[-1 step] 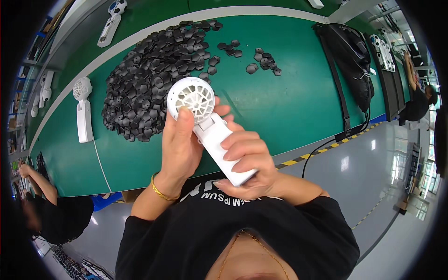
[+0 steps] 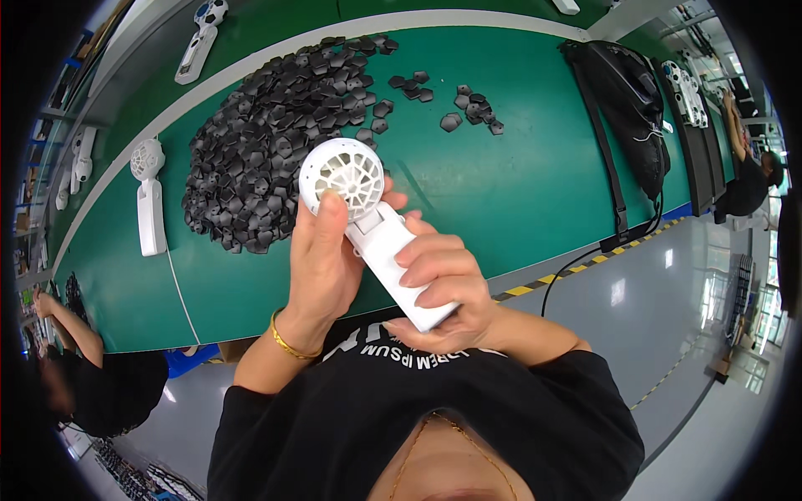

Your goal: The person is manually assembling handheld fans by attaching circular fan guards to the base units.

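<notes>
A white handheld fan (image 2: 386, 255) is held between both hands over the table's near edge. Its round head with a web-like grille (image 2: 349, 179) points up-left, and the handle slants down to the right. My left hand (image 2: 320, 255) grips the fan's head, thumb on the grille's lower rim and fingers behind it. Wrapped around the handle is my right hand (image 2: 455, 284), its fingers lying across the front. Beyond the fan lies a large heap of black pentagon-shaped pieces (image 2: 267, 134); parts of the left fingers are hidden behind the fan.
The green table (image 2: 518, 192) carries a few loose black pentagons (image 2: 474, 108) and another white fan (image 2: 150, 209) at left. A black bag (image 2: 622, 108) with a strap lies at right. Further fans (image 2: 199, 46) lie beyond the pale rail. A co-worker (image 2: 100, 376) sits at lower left.
</notes>
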Available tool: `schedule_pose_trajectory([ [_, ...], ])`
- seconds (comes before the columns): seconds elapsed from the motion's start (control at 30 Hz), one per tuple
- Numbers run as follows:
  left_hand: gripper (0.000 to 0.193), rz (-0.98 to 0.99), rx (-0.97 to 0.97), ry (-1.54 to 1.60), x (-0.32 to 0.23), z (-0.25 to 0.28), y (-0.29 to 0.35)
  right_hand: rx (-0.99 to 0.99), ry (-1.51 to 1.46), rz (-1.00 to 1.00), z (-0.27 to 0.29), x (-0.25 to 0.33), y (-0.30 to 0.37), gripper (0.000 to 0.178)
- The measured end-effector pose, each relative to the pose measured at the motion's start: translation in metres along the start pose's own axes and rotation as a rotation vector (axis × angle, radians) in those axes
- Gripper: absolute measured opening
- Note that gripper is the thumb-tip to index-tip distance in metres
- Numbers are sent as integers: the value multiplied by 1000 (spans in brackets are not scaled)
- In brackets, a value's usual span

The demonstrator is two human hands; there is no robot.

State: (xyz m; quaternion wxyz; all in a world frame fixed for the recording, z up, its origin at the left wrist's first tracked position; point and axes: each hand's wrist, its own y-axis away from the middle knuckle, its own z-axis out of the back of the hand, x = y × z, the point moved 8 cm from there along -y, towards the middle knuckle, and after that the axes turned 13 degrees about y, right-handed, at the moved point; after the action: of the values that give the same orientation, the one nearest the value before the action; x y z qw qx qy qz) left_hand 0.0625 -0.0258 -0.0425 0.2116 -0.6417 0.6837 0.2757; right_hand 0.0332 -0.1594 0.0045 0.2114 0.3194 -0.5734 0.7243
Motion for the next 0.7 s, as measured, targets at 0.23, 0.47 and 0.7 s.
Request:
schedule_pose_trajectory([
  [0.23, 64, 167, -52, 248, -6, 12, -8, 284, 124, 227, -20, 14, -7, 15],
  [0.47, 64, 196, 32, 358, -23, 7, -9, 237, 518, -270, 18, -92, -77, 17],
  [0.7, 51, 230, 62, 69, -9, 12, -8, 496, 919, 132, -14, -118, -81, 21],
])
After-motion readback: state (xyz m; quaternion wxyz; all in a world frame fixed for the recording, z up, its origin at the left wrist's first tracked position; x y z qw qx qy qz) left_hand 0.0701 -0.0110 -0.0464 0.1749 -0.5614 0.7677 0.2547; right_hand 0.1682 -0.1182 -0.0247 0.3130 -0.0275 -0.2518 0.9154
